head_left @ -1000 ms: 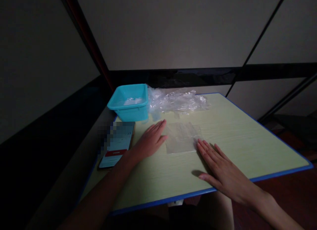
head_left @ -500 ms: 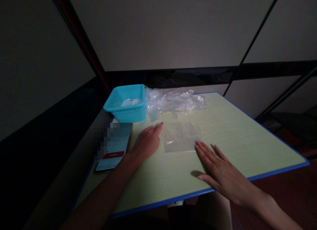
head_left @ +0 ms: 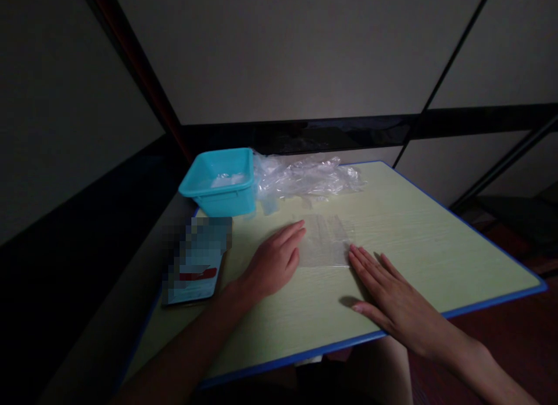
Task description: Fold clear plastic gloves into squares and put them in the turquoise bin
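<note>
A clear plastic bag (head_left: 325, 242) lies flat on the pale tabletop (head_left: 418, 242). My left hand (head_left: 276, 260) rests over the bag's left edge, its fingers stretched out and lying side by side, covering that edge. At the lower right corner of the bag, the fingertips of my right hand (head_left: 387, 294) touch down; that hand lies flat with the thumb spread away. Neither hand grips anything. Behind the bag is a heap of crumpled clear plastic (head_left: 309, 178).
A turquoise basket (head_left: 226, 201) with some whitish plastic inside stands at the back left. In front of it lies a phone (head_left: 200, 260) with a lit screen, left of my left forearm. Blue edging (head_left: 305, 357) borders the table, and a pale panelled wall (head_left: 296, 56) rises behind.
My left hand has moved right, from beside the bag onto its left edge, and its pointing finger has joined the others. My right hand stays nearly in place.
</note>
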Demonstrator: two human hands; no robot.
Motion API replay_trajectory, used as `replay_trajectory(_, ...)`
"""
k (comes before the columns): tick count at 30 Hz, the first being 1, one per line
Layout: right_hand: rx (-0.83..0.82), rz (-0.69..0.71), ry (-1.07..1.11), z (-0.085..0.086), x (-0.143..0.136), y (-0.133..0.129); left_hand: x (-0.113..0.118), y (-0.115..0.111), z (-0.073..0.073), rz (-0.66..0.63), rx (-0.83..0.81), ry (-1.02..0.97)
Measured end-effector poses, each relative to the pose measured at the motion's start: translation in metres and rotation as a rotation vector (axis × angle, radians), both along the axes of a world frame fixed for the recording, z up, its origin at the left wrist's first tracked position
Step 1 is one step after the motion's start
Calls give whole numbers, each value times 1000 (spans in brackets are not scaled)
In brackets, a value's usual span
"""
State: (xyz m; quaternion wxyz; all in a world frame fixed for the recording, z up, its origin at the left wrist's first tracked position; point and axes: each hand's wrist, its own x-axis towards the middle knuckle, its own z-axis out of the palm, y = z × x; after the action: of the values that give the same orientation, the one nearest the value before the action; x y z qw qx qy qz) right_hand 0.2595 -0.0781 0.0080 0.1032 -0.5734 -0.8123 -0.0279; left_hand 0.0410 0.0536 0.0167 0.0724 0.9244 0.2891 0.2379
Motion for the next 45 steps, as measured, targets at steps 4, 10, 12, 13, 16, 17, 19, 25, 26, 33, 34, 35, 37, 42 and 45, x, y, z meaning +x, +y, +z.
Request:
replay_trajectory(4, 3, 3, -18, -3, -1, -1, 8, -17, 3, -126, -18, 252)
replay_trajectory(10, 18, -13, -13, 1, 2, 3, 9, -21, 2, -150, -23, 410)
replay_trajectory(12, 73, -16, -2, 6, 7, 7, 8, -19, 1, -140, -12, 380)
replay_trajectory(13, 102, -4, -7, 9, 10, 9, 7, -18, 1, -136, -7, 358)
replay_trajectory(16, 155, 96, -86, 17, 17, 15, 6, -15, 0, -132, 6, 295)
replay_trajectory(17, 167, 136, -129, 19, 18, 17, 6, -14, -1, -129, 8, 276)
replay_trajectory(19, 189, 202, -204, 22, 19, 21, 5, -12, -3, -124, 8, 248)
replay_trajectory(25, 239, 284, -295, 23, 15, 30, 6, -12, -5, -111, 6, 233)
replay_trajectory(26, 230, 283, -309, 22, 15, 31, 6, -13, -5, -112, 8, 231)
replay_trajectory(33, 260, 215, -286, 15, 15, 35, 6, -13, -6, -111, 12, 202)
replay_trajectory(34, 261, 205, -270, 14, 16, 36, 7, -13, -6, -109, 13, 201)
replay_trajectory(35, 260, 195, -250, 14, 17, 37, 7, -13, -6, -109, 14, 198)
replay_trajectory(37, 255, 175, -194, 14, 19, 38, 7, -12, -6, -116, 18, 181)
replay_trajectory(42, 207, 100, 3, 13, 25, 38, 7, -10, -4, -123, 30, 117)
replay_trajectory(45, 154, 72, 157, 13, 27, 38, 6, -7, -4, -128, 44, 65)
